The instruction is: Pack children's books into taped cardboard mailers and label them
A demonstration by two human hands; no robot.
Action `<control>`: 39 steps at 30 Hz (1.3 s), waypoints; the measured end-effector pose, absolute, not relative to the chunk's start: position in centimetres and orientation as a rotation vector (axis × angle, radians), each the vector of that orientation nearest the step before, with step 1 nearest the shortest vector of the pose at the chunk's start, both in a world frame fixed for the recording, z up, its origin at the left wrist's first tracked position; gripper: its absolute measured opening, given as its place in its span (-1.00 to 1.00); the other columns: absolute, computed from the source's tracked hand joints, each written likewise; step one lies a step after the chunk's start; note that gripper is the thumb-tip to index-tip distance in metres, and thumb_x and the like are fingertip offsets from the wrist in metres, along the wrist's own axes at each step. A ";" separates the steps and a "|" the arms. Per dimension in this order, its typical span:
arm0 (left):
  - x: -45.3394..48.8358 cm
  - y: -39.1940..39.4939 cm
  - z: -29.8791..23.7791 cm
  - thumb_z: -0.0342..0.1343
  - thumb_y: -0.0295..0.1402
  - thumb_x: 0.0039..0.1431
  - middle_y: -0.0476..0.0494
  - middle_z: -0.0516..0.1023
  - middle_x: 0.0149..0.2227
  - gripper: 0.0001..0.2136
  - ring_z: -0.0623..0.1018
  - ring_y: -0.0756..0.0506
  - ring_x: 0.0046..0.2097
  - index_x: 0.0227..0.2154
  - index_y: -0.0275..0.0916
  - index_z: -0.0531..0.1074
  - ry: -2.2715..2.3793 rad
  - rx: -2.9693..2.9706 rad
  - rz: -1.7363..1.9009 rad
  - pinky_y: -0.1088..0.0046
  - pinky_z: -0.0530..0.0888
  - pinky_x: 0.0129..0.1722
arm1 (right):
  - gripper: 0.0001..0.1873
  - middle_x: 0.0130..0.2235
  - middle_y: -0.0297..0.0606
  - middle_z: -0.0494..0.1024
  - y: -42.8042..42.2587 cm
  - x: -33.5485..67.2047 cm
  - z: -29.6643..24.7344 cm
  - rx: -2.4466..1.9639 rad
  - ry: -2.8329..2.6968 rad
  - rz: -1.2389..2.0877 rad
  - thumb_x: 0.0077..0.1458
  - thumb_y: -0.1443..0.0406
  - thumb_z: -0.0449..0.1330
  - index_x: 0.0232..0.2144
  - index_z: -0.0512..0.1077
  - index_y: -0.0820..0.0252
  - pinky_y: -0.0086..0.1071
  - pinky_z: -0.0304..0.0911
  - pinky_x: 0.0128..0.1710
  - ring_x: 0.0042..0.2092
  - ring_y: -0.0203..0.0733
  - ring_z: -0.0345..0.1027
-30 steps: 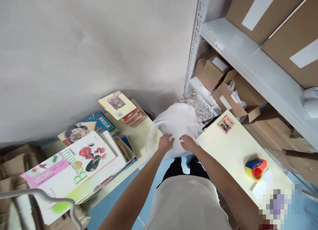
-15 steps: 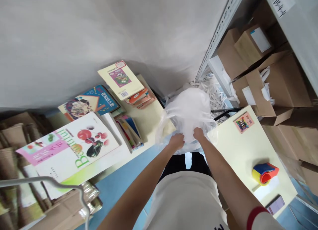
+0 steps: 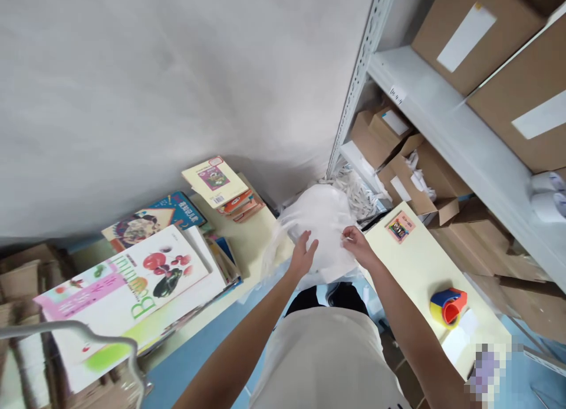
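Note:
A translucent white plastic bag bulges in front of my body, between two pale tabletops. My left hand is at the bag's near left side, thumb and fingers apart, with nothing gripped between them. At the near right side, my right hand pinches the thin plastic of the bag with thumb and fingertips. What lies inside the bag is hidden by the film.
Stacked books cover the left table. On the right table lie a small pink card and a red, blue and yellow tape dispenser. White strips fill a bin behind the bag. A metal shelf holds cardboard boxes.
My left hand has let go of the bag and its fingers have opened. My right hand stays at the bag's right side. The view has tilted up, showing more of the shelf.

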State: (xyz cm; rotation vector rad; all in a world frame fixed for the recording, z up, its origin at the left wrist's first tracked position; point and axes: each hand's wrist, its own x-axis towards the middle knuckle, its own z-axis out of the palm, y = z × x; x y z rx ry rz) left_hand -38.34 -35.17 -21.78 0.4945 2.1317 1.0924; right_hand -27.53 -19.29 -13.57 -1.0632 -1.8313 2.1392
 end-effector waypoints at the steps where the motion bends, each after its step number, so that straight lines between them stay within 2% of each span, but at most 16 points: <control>1: -38.4 -34.7 -20.9 -0.01 -0.10 0.22 -0.33 0.19 0.33 -0.42 0.30 -0.26 0.29 0.26 -0.22 0.15 2.157 0.464 1.198 0.10 0.30 0.22 | -0.70 -0.34 -0.44 0.40 -18.7 -26.7 -12.0 -1.007 -1.786 2.204 -0.22 0.30 0.27 -0.36 0.31 0.08 -0.47 0.18 -0.38 -0.39 -0.33 0.25; 5: -38.7 -32.3 -15.9 0.28 0.03 -0.11 -0.46 -0.08 0.40 -0.02 -0.02 -0.40 0.40 0.32 -0.27 0.01 2.268 0.672 1.229 -0.05 0.13 0.28 | -0.63 -0.31 -0.38 0.47 -16.3 -22.6 -6.0 -0.793 -1.647 2.375 -0.26 0.29 0.36 -0.33 0.36 0.09 -0.47 0.19 -0.39 -0.37 -0.31 0.31; 7: -38.9 -30.8 -12.8 0.36 0.00 -0.22 -0.43 -0.05 0.40 0.00 -0.08 -0.43 0.40 0.30 -0.21 0.08 2.270 0.981 1.156 -0.12 0.05 0.28 | -0.61 -0.34 -0.38 0.48 -15.3 -20.2 -3.7 -0.725 -1.610 2.388 -0.28 0.27 0.39 -0.33 0.37 0.10 -0.46 0.19 -0.43 -0.40 -0.30 0.32; 9: -39.2 -29.1 -9.8 0.32 -0.10 -0.11 -0.32 0.28 0.28 -0.27 0.14 -0.39 0.35 0.17 -0.12 0.29 2.183 1.273 1.074 -0.15 -0.03 0.29 | -0.62 -0.37 -0.37 0.47 -14.4 -17.7 -2.0 -0.701 -1.616 2.318 -0.28 0.24 0.41 -0.36 0.37 0.10 -0.45 0.20 -0.46 -0.43 -0.29 0.32; 11: -39.7 -27.4 -7.6 0.17 -0.20 0.07 -0.21 0.57 0.00 -0.61 0.45 -0.28 0.15 -0.02 -0.12 0.44 2.053 1.428 1.017 -0.10 0.04 0.28 | -0.64 -0.38 -0.37 0.46 -13.6 -15.3 -1.1 -0.728 -1.635 2.165 -0.26 0.22 0.40 -0.38 0.37 0.10 -0.44 0.21 -0.45 -0.42 -0.28 0.33; 12: -40.1 -26.5 -6.8 0.11 -0.25 0.11 -0.17 0.62 -0.12 -0.70 0.54 -0.23 0.03 -0.09 -0.15 0.48 1.997 1.460 1.005 -0.05 0.14 0.25 | -0.65 -0.37 -0.37 0.46 -13.2 -14.0 -0.9 -0.762 -1.644 2.072 -0.24 0.20 0.40 -0.38 0.36 0.10 -0.43 0.23 -0.43 -0.41 -0.28 0.34; 14: -40.7 -24.6 -6.0 0.08 -0.28 0.10 -0.15 0.64 -0.22 -0.75 0.60 -0.18 -0.11 -0.17 -0.20 0.50 1.909 1.496 0.993 0.12 0.37 0.11 | -0.66 -0.33 -0.37 0.47 -12.6 -11.3 -1.0 -0.876 -1.667 1.873 -0.20 0.19 0.38 -0.36 0.36 0.09 -0.41 0.26 -0.38 -0.39 -0.29 0.35; 16: -41.1 -22.7 -5.9 0.13 -0.28 0.03 -0.16 0.64 -0.21 -0.76 0.60 -0.18 -0.12 -0.23 -0.21 0.51 1.852 1.542 0.951 0.24 0.46 -0.01 | -0.67 -0.28 -0.34 0.49 -12.1 -8.5 -1.8 -1.058 -1.703 1.655 -0.21 0.22 0.37 -0.36 0.37 0.10 -0.39 0.28 -0.36 -0.37 -0.29 0.37; 18: -40.9 -20.9 -6.4 0.16 -0.30 -0.02 -0.14 0.64 -0.20 -0.78 0.60 -0.19 -0.11 -0.27 -0.19 0.51 1.853 1.588 0.868 0.28 0.48 -0.02 | -0.72 -0.27 -0.32 0.50 -12.0 -5.7 -3.2 -1.270 -1.732 1.417 -0.23 0.27 0.33 -0.38 0.38 0.12 -0.36 0.29 -0.36 -0.38 -0.27 0.38; 22: -38.4 -18.0 -8.3 0.14 -0.34 0.00 -0.14 0.61 -0.11 -0.74 0.57 -0.22 -0.02 -0.19 -0.14 0.49 1.952 1.710 0.712 0.24 0.46 0.05 | -0.86 -0.35 -0.31 0.53 -12.6 -1.2 -6.6 -1.522 -1.769 1.057 -0.16 0.35 0.18 -0.42 0.40 0.12 -0.29 0.36 -0.28 -0.36 -0.20 0.44; 26: -34.4 -16.6 -10.0 0.10 -0.38 0.07 -0.24 0.54 -0.03 -0.68 0.51 -0.26 0.06 -0.07 -0.17 0.44 2.041 1.842 0.598 0.15 0.43 0.10 | -0.80 -0.33 -0.25 0.58 -13.5 1.0 -10.3 -1.597 -1.815 0.852 -0.09 0.42 0.06 -0.40 0.43 0.13 -0.24 0.38 -0.21 -0.29 -0.15 0.48; 29: -31.7 -15.7 -10.7 0.13 -0.35 0.09 -0.30 0.47 0.08 -0.62 0.44 -0.29 0.14 0.01 -0.22 0.41 1.999 1.969 0.488 0.12 0.38 0.15 | -0.73 -0.33 -0.22 0.58 -13.7 1.8 -13.2 -1.636 -1.857 0.802 -0.07 0.48 0.01 -0.38 0.45 0.16 -0.27 0.38 -0.21 -0.28 -0.14 0.47; 31: -30.4 -14.9 -11.0 0.16 -0.33 0.06 -0.27 0.45 0.12 -0.61 0.41 -0.29 0.18 0.00 -0.19 0.44 1.919 2.019 0.372 0.13 0.35 0.18 | -0.71 -0.32 -0.20 0.58 -13.6 2.1 -15.0 -1.675 -1.891 0.813 -0.04 0.50 -0.01 -0.37 0.46 0.17 -0.29 0.36 -0.22 -0.28 -0.15 0.47; 35: -27.9 -13.4 -11.3 0.08 -0.31 0.12 -0.15 0.50 0.10 -0.71 0.38 -0.24 0.21 -0.10 -0.11 0.53 1.804 2.041 0.211 0.16 0.29 0.23 | -0.69 -0.28 -0.14 0.58 -13.1 2.5 -18.4 -1.762 -1.940 0.907 0.02 0.54 -0.02 -0.34 0.48 0.22 -0.33 0.33 -0.20 -0.25 -0.14 0.46; 39: -23.8 -12.8 -12.4 -0.01 -0.31 0.20 -0.17 0.55 0.05 -0.72 0.40 -0.22 0.20 -0.15 -0.14 0.56 1.605 2.091 0.132 0.15 0.27 0.24 | -0.67 -0.24 -0.11 0.56 -12.4 2.9 -21.1 -1.795 -1.943 1.032 0.07 0.54 -0.03 -0.31 0.50 0.22 -0.33 0.32 -0.18 -0.23 -0.13 0.45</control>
